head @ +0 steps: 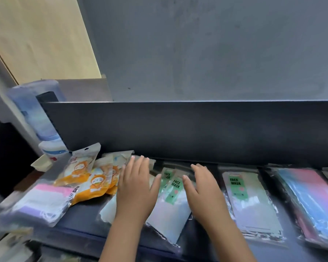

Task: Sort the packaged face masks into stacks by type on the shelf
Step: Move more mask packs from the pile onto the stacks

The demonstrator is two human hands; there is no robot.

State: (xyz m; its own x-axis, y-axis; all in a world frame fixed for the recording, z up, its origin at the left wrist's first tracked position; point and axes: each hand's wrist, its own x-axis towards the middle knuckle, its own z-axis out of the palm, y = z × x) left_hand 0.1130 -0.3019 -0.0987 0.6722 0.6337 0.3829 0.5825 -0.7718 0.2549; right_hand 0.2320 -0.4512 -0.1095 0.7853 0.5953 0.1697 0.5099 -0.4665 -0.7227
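Packaged face masks lie along a dark shelf [83, 218]. In the middle sits a loose pile of green-labelled "FACE MASK" packs [170, 207]. My left hand [136, 188] hovers flat over the pile's left side, fingers spread. My right hand [201, 188] is open over its right side. Neither hand grips a pack. A neat stack of the same green-labelled packs [252, 203] lies to the right. Further right is a stack of pink-and-blue masks [311, 201]. Orange cartoon packs [91, 178] lie in a heap on the left, with a pink, white and purple pack [44, 201] at the far left.
A dark back panel [178, 129] rises behind the shelf, with a grey wall above. A water dispenser bottle [36, 110] stands at the back left. More packaged goods [11, 248], blurred, lie below the shelf's left front edge.
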